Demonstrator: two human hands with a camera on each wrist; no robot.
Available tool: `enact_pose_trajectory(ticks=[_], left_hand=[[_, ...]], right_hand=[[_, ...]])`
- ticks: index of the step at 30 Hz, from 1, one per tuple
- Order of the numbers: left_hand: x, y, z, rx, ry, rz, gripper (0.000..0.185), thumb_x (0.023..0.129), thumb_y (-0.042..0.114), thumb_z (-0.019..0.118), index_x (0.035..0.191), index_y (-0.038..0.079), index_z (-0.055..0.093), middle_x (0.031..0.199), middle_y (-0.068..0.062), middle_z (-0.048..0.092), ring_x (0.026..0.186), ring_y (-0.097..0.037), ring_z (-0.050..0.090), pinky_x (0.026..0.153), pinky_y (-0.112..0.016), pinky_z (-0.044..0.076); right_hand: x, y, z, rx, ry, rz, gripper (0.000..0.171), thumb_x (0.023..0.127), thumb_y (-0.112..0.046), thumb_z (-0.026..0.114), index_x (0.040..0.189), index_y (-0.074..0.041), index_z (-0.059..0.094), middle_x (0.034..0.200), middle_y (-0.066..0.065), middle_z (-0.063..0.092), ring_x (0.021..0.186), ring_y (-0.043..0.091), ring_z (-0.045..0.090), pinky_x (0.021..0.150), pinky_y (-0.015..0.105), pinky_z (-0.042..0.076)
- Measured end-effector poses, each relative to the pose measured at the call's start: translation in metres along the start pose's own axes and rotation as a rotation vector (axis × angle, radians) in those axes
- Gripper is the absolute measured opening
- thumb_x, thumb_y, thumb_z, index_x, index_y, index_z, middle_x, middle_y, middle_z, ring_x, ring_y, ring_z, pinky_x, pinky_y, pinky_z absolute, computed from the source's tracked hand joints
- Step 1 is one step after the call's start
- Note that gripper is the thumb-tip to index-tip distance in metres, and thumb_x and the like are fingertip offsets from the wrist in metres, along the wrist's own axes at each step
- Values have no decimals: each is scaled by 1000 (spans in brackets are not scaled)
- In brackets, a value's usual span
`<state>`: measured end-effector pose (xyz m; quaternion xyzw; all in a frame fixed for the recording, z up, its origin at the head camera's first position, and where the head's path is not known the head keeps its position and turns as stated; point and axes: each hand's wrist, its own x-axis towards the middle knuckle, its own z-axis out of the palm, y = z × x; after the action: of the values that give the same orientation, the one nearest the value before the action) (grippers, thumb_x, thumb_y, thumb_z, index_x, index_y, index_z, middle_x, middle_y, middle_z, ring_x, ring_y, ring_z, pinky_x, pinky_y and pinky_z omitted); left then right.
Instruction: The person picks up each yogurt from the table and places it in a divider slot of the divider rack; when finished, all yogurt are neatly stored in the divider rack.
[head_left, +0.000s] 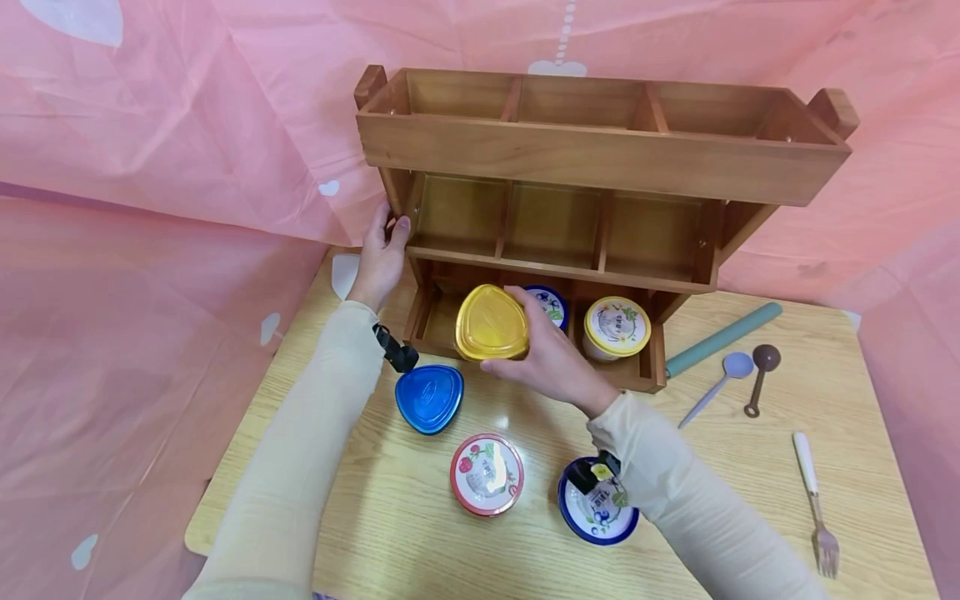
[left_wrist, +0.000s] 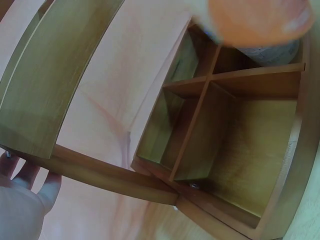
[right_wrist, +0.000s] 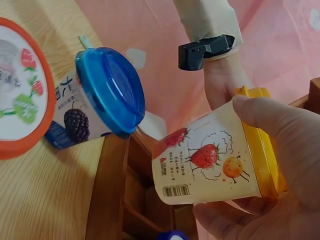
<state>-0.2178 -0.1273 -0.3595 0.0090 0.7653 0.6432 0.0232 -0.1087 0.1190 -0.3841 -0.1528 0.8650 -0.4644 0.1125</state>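
Yellow-lidded cup (head_left: 491, 322) sits in our right hand (head_left: 551, 358), held just in front of the bottom-left compartment of the wooden rack (head_left: 600, 158), above the table (head_left: 862, 467). Our fingers and thumb curl round its rim and body, and the right wrist view shows it tilted, with strawberries and an orange printed on its side (right_wrist: 210, 160) and the yellow lid (right_wrist: 260, 145) under our thumb.

Our left hand (head_left: 382, 254) grips the rack's left upright at the level of the middle shelf, thumb on the near face and fingers wrapped behind it. In the left wrist view we see only the fingertips (left_wrist: 25, 180) against the wood, with the rack's compartments beyond.

Inside the bottom shelf stand two more cups: a blue-lidded one (head_left: 549, 302) in the middle compartment, partly hidden by our right hand, and a yellow-rimmed cup (head_left: 617, 327) in the right compartment.

On the table near us lie three others: a blue triangular-lidded cup (head_left: 429, 398) just left of the rack's near corner, a red-rimmed cup (head_left: 487, 473) nearer still, and a blue-rimmed cup (head_left: 596, 508) partly under our right sleeve.

To the right of the rack lie a teal rolling pin (head_left: 723, 338), a lilac spoon (head_left: 718, 385), a brown spoon (head_left: 761, 375) and, nearer, a white-handled fork (head_left: 813, 500).
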Motion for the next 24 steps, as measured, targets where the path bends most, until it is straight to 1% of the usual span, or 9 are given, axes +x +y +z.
enact_pose_trajectory(ticks=[5, 8, 13, 18, 24], left_hand=[[0, -1, 0, -13, 3, 16, 54, 107, 20, 37, 158, 14, 18, 164, -7, 23, 151, -21, 23, 123, -33, 23], [0, -1, 0, 0, 4, 11, 55, 108, 21, 37, 158, 16, 17, 164, -5, 22, 151, -20, 23, 123, -33, 24], [1, -1, 0, 1, 6, 19, 54, 107, 21, 37, 158, 16, 19, 163, -6, 23, 150, -20, 24, 123, -33, 24], [1, -1, 0, -4, 11, 12, 54, 107, 21, 38, 158, 15, 19, 163, -7, 24, 150, -21, 25, 123, -33, 23], [0, -1, 1, -19, 11, 18, 54, 107, 19, 38, 158, 14, 19, 163, -7, 24, 150, -21, 26, 123, -33, 24]], right_hand=[[19, -4, 11, 33, 5, 29, 103, 78, -25, 85, 154, -14, 17, 143, 14, 43, 130, 30, 48, 109, 48, 44], [29, -4, 17, 29, 4, 44, 103, 78, -25, 84, 154, -13, 16, 144, 15, 42, 130, 31, 47, 110, 49, 43], [45, 0, 26, 12, 3, 79, 101, 80, -28, 83, 153, -12, 16, 143, 15, 43, 128, 32, 49, 109, 48, 44], [61, 5, 34, 19, 2, 137, 99, 79, -33, 83, 152, -13, 18, 141, 14, 45, 124, 31, 51, 108, 47, 45], [74, 12, 41, 28, 10, 161, 97, 80, -30, 83, 151, -12, 19, 140, 13, 46, 124, 31, 51, 110, 46, 43]])
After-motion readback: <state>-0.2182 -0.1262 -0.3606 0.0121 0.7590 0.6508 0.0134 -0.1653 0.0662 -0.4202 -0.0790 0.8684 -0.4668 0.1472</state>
